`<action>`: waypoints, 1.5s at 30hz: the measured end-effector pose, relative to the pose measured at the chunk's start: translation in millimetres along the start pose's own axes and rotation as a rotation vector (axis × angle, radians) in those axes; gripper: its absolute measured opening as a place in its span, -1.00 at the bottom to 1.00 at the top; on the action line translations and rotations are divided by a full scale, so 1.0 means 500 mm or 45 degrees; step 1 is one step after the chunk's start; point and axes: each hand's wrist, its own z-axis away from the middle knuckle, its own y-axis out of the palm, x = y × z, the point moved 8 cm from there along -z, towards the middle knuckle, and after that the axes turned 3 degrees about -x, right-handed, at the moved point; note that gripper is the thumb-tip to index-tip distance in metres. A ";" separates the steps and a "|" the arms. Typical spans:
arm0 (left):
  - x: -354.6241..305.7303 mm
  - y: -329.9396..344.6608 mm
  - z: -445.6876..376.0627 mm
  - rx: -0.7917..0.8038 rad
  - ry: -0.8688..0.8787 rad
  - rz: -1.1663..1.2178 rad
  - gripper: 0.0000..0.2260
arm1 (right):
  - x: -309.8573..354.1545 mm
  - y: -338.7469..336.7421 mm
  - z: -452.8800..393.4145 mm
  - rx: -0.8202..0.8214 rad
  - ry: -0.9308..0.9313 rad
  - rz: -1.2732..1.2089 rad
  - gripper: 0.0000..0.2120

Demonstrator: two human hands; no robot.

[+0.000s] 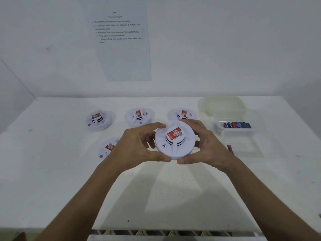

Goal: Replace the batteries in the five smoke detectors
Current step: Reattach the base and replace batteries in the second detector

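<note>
You hold the smoke detector point(174, 142) in front of the battery tray point(238, 126), left hand point(139, 146) and right hand point(206, 145) curled round its rim. It's probably light, rigid, smooth plastic: keep gripping the edge. The labelled face tilts toward you, disc axis likewise

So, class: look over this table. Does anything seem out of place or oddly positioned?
One thing stands out: a single red battery lies alone by the near clear tub, while the other batteries sit in a neat row in the tub behind. The four smoke detectors on the table look undisturbed; both hands hold the fifth.
</note>
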 end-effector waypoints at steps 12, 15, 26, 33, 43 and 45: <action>-0.048 0.081 -0.039 0.075 -0.026 -0.046 -0.45 | -0.026 -0.089 0.022 0.088 0.011 0.036 -0.08; -0.058 0.101 -0.048 0.092 -0.041 -0.047 -0.46 | -0.035 -0.108 0.029 0.073 0.007 0.035 -0.08; -0.086 0.159 -0.074 0.084 -0.096 0.024 -0.41 | -0.059 -0.175 0.047 0.049 0.024 0.071 -0.09; -0.098 0.174 -0.083 0.091 -0.082 0.028 -0.40 | -0.071 -0.193 0.048 0.059 0.019 0.051 -0.10; -0.094 0.178 -0.092 0.098 -0.067 0.011 -0.43 | -0.079 -0.194 0.042 0.054 0.016 0.031 -0.09; -0.096 0.179 -0.094 0.097 -0.052 0.018 -0.43 | -0.078 -0.195 0.040 0.059 0.008 0.029 -0.09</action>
